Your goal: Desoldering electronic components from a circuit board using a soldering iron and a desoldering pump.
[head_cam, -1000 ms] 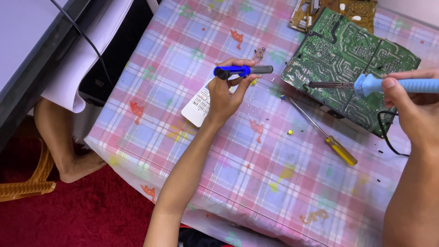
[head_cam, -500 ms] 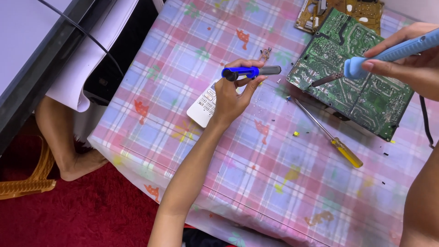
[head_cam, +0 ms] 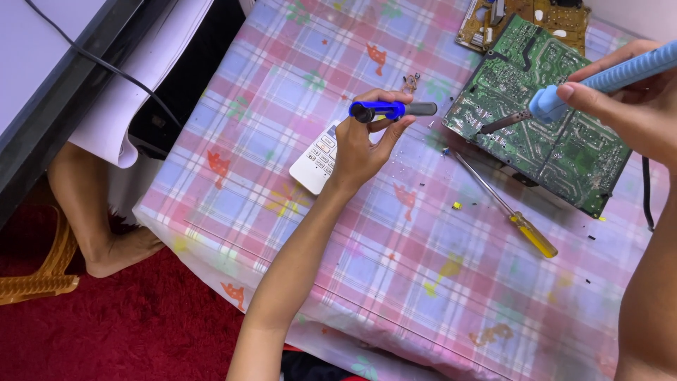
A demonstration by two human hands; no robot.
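My left hand (head_cam: 364, 147) grips a blue desoldering pump (head_cam: 389, 109) with a grey tip, held level above the checked tablecloth (head_cam: 296, 212). Under that hand lies a white remote control (head_cam: 319, 159). My right hand (head_cam: 631, 99) holds a light blue soldering iron (head_cam: 564, 95), its metal tip resting on the left part of a green circuit board (head_cam: 543, 116). A screwdriver with a yellow handle (head_cam: 504, 208) lies on the cloth just below the board.
A brown circuit board (head_cam: 525, 14) lies at the far edge behind the green one. A black cable (head_cam: 647, 194) runs down at the right. Left of the table are a black-edged desk (head_cam: 63, 106), white paper (head_cam: 151, 67), a bare foot (head_cam: 116, 254) and red carpet (head_cam: 141, 331).
My right hand has lifted up and to the right while the iron's tip stays on the green board. The left hand keeps the pump in about the same place.
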